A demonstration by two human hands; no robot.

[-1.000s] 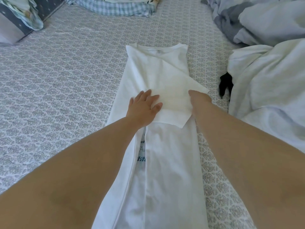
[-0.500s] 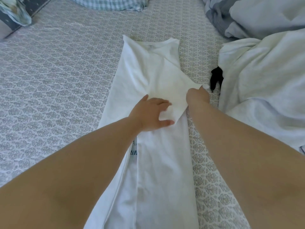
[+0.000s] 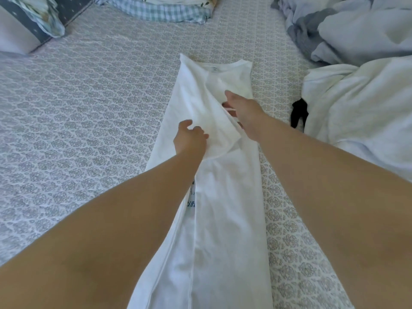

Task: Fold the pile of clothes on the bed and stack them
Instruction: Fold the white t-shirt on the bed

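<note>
Your right hand (image 3: 244, 112) has carried the sleeve flap (image 3: 219, 126) inward across the white shirt (image 3: 225, 219), apparently pinching it; your left hand (image 3: 189, 139), fingers curled, grips its edge. Flatten next.

shirt (image 3: 225, 197): thin white cloth, matt, smooth, softly creased;
bed (image 3: 89, 121): woven cover, grey-and-white patterned, matt;
pile (image 3: 361, 108): pale, rumpled matt cloth;
pillow (image 3: 160, 10): checked cloth

Two hands, left hand (image 3: 189, 139) and right hand (image 3: 244, 112), one white shirt (image 3: 223, 197), one bed (image 3: 89, 108), one white clothes heap (image 3: 361, 103), one black garment (image 3: 299, 112).
</note>
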